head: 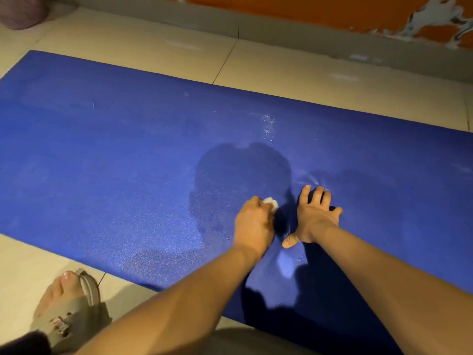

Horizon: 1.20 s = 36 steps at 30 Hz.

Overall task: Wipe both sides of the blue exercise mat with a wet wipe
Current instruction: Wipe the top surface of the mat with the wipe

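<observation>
Grips a crumpled white wet wipe [271, 202] in the left hand [253, 221], fingers curled round it, and presses it against the blue exercise mat [115, 162]. Rests the right hand [317, 216] just beside, palm down, fingers straight and spread, flat on the mat's surface with the thumb pointing back toward the left hand. Has the mat spread flat on the pale tiled floor [281, 65], stretching from the left edge of the view off past the right edge. Shows a darker patch [238, 180] on the mat just beyond the wipe, and a scatter of pale specks [267, 124] farther out. Plants 1 foot [58, 290] in a sandal [89, 288] on the tiles off the mat's near edge, at the lower left. Faces an orange wall [281, 8] with peeling paint along the top of the view.
</observation>
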Tool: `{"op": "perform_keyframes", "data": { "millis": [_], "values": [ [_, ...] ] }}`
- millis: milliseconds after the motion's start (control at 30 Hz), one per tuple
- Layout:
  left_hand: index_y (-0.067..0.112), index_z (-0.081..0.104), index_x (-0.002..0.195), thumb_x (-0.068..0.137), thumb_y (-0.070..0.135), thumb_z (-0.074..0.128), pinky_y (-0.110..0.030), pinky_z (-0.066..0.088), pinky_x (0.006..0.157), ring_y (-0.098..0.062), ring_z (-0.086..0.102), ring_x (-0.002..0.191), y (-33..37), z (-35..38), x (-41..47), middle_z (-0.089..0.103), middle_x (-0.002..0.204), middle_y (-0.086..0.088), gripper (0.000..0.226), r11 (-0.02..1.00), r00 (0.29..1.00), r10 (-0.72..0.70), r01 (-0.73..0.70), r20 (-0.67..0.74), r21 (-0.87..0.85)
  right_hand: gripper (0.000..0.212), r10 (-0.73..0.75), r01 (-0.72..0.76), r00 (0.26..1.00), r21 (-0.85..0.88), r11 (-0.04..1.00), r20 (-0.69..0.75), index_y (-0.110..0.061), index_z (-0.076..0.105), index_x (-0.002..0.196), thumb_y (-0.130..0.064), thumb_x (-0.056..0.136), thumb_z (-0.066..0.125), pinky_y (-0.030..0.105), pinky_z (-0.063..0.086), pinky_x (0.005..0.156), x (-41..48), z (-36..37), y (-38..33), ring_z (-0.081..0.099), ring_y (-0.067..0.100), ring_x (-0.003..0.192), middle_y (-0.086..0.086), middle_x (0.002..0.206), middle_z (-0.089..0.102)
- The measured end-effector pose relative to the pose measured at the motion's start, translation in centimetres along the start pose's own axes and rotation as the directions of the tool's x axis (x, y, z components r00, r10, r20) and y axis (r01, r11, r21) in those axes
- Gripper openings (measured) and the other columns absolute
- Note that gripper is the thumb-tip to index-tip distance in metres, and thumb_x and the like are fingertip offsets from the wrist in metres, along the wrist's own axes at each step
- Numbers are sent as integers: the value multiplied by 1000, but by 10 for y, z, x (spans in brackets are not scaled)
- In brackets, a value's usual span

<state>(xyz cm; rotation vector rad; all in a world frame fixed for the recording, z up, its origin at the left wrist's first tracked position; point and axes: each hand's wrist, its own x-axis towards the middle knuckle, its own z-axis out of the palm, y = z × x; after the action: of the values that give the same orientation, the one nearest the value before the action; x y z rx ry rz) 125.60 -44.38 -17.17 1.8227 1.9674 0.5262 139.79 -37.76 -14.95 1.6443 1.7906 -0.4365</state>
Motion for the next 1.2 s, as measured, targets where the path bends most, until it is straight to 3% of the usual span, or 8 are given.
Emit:
{"op": "perform_keyframes", "data": {
  "millis": [200, 433, 567, 800, 900, 1000, 1067, 1200],
  "values": [
    [19, 66, 85, 82, 9, 71, -37, 45, 55, -33, 53, 65, -33, -20, 6, 54, 76, -7, 11, 957, 984, 179, -178, 17, 229, 170, 3, -3, 1000, 6, 1000, 6, -7, -24, 153, -78, 43, 84, 60, 33, 108, -1, -1, -1, -6, 44, 150, 24, 161, -12],
    [12, 65, 92, 97, 15, 58, -40, 45, 58, -37, 56, 70, -121, -79, -6, 55, 80, -10, 9, 945, 958, -185, 234, -217, 229, 170, -18, 18, 998, 7, 1000, -57, -5, -21, 154, -80, 41, 83, 60, 35, 105, 0, 4, 2, -1, 46, 149, 26, 160, -7],
    [15, 64, 91, 100, 16, 49, -38, 43, 60, -35, 55, 74, -95, -56, -8, 50, 81, -6, 17, 953, 943, -249, 280, -221, 120, 171, -19, 20, 997, 4, 1000, -73, -5, -20, 154, -82, 40, 82, 61, 35, 105, 1, 6, 1, 0, 46, 149, 27, 161, -6],
    [19, 38, 88, 85, 8, 51, -36, 27, 57, -30, 43, 70, -6, -6, -18, 38, 80, -1, 18, 990, 1000, -30, 30, -3, 139, 170, -17, 18, 996, 10, 1000, -83, -7, -19, 154, -82, 40, 82, 59, 35, 104, 2, 8, 3, 1, 44, 149, 26, 161, -5],
    [18, 51, 91, 80, 11, 63, -31, 23, 55, -24, 38, 64, 7, 1, -19, 36, 77, 3, 18, 977, 986, 94, -118, 141, 178, 169, -11, 12, 996, 6, 1000, -91, -7, -20, 154, -83, 41, 81, 59, 35, 105, 3, 9, 3, 1, 44, 149, 25, 161, -4],
    [21, 66, 96, 78, 16, 72, -29, 24, 56, -24, 51, 62, -16, -16, -12, 51, 76, 1, 20, 952, 970, 170, -207, 173, 224, 169, -14, 14, 996, 0, 1000, -83, -5, -21, 154, -83, 43, 80, 60, 34, 106, 1, 8, 2, 0, 45, 149, 27, 160, -5],
    [22, 63, 102, 89, 18, 63, -30, 29, 59, -28, 57, 71, -48, -32, -11, 54, 83, -1, 14, 923, 982, 135, -173, 133, 343, 169, -11, 11, 998, -8, 1000, -69, -4, -23, 153, -84, 44, 79, 59, 33, 107, 0, 6, 2, -1, 45, 150, 28, 160, -6],
    [21, 61, 103, 99, 27, 53, -34, 39, 56, -33, 57, 70, -118, -73, -26, 55, 83, -5, 11, 911, 995, -67, 93, -78, 402, 169, -11, 10, 998, -16, 1000, -64, -5, -21, 154, -86, 43, 77, 59, 33, 107, -1, 4, 1, -1, 45, 149, 27, 160, -8]
  ]
}}
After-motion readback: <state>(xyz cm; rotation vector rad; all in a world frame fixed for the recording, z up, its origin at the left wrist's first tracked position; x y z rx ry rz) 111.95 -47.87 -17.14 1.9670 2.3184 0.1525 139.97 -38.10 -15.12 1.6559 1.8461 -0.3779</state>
